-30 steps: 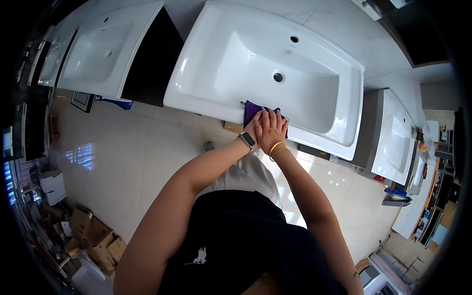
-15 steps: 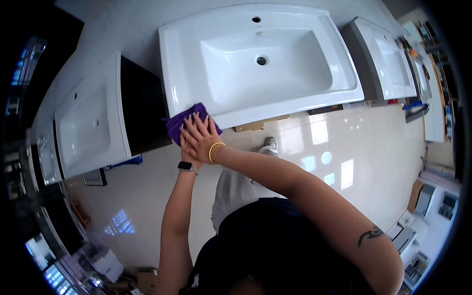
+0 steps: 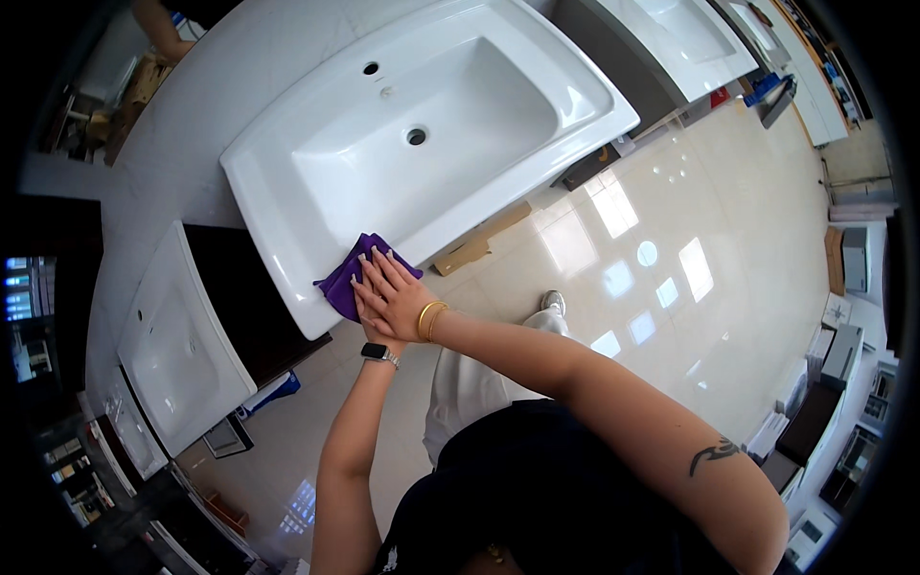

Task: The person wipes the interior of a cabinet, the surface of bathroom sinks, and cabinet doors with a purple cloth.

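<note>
A purple cloth [image 3: 343, 289] lies bunched on the front left corner of the white washbasin [image 3: 287, 259]. My right hand [image 3: 401, 299], with gold bracelets at its wrist, rests on top of my left hand and reaches onto the cloth with fingers stretched out. Beneath it my left hand [image 3: 376, 332], a watch on its wrist, presses flat on the cloth. Most of the left hand is covered, though some of its fingers show as extended. The basin has a drain hole [image 3: 416, 136] and a tap hole [image 3: 371, 69] with no tap fitted.
A second white basin [image 3: 187, 369] on a dark cabinet stands at the left, another basin [image 3: 690, 34] at the upper right. Cardboard [image 3: 479, 244] lies under the middle basin's front edge. Another person's arm [image 3: 161, 34] shows at the top left. Shiny floor tiles [image 3: 728, 220] spread to the right.
The view has turned, so the basin now sits further left and tilted. Both hands stay stacked on the cloth at the same front left corner. A person's arm has come into view at the upper left.
</note>
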The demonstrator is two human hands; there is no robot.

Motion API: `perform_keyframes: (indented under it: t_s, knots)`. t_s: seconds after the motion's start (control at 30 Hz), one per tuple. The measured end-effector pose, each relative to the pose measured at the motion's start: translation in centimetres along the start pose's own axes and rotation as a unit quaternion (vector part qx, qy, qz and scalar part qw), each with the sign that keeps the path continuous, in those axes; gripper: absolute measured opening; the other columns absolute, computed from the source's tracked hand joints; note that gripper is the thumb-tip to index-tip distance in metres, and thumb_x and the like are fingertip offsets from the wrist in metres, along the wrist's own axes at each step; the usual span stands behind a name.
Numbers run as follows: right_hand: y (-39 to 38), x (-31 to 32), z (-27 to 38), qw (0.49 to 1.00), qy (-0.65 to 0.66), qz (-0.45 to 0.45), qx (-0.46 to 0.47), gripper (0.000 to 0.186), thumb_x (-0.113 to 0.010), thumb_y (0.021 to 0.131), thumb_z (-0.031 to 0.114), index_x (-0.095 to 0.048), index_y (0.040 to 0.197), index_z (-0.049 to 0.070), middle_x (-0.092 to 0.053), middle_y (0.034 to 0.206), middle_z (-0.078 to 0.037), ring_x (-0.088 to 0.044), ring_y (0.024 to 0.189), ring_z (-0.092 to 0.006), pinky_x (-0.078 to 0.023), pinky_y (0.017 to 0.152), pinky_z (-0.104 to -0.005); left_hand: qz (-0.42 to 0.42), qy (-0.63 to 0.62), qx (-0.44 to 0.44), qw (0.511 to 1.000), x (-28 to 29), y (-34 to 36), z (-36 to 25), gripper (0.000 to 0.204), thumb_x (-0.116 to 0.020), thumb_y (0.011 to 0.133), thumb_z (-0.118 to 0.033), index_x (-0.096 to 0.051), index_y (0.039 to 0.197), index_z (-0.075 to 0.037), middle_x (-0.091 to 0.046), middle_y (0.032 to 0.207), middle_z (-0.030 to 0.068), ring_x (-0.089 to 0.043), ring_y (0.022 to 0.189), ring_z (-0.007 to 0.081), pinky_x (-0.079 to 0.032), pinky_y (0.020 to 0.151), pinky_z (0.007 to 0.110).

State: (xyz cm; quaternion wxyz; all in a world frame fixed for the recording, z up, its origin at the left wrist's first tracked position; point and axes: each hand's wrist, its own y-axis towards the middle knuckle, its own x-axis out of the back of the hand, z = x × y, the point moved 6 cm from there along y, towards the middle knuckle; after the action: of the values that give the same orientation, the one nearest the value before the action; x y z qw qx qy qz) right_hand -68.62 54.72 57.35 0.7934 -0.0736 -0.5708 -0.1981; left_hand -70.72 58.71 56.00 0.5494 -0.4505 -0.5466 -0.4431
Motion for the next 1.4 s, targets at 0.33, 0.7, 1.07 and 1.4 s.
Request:
perform_keyframes:
  t_s: [0.33, 0.7, 1.07, 1.4]
  knots:
    - [-7.1, 6.9, -18.0, 0.982, -0.023, -0.129, -0.135, 0.064, -0.039, 0.093, 0.043, -0.042, 0.142, 0.002, -0.034, 0.15, -0.024, -0.024, 0.142, -0.0412, -0.017, 0.119, -0.0477, -0.045, 0.081, -0.131, 0.987, 0.6, 12.2, -16.2, 0.063, -0.04, 0.096, -0.039, -0.027, 0.151, -0.01, -0.027, 0.156, 0.0131, -0.022, 0.145, 0.0296, -0.017, 0.117, 0.047]
    - [-14.5, 13.7, -36.6, 0.957, -0.057, -0.199, -0.204, 0.059, -0.041, 0.092, 0.038, -0.046, 0.139, 0.003, -0.039, 0.147, -0.023, -0.031, 0.14, -0.0388, -0.021, 0.118, -0.0441, -0.136, 0.155, -0.229, 0.951, -2.5, 25.5, -33.3, 0.062, -0.04, 0.096, -0.038, -0.028, 0.15, -0.009, -0.028, 0.156, 0.0126, -0.024, 0.144, 0.0289, -0.018, 0.118, 0.045]
    - [-17.2, 16.1, -45.6, 0.919, -0.097, -0.289, -0.248, 0.056, -0.036, 0.094, 0.034, -0.048, 0.138, 0.002, -0.038, 0.148, -0.024, -0.029, 0.14, -0.0396, -0.018, 0.118, -0.0474, -0.12, 0.098, -0.344, 0.926, -1.8, 32.3, -40.4, 0.065, -0.046, 0.093, -0.032, -0.028, 0.15, -0.006, -0.027, 0.155, 0.0174, -0.022, 0.145, 0.0316, -0.019, 0.118, 0.044]
    - [-12.9, 10.6, -28.7, 0.951, 0.015, -0.272, -0.145, 0.056, -0.049, 0.091, 0.033, -0.049, 0.134, -0.002, -0.037, 0.146, -0.027, -0.027, 0.139, -0.0443, -0.021, 0.117, -0.0497, -0.096, 0.211, -0.235, 0.944, -2.2, 19.4, -26.2, 0.055, -0.04, 0.096, -0.03, -0.034, 0.147, -0.01, -0.033, 0.154, 0.0111, -0.024, 0.144, 0.0246, -0.018, 0.119, 0.042]
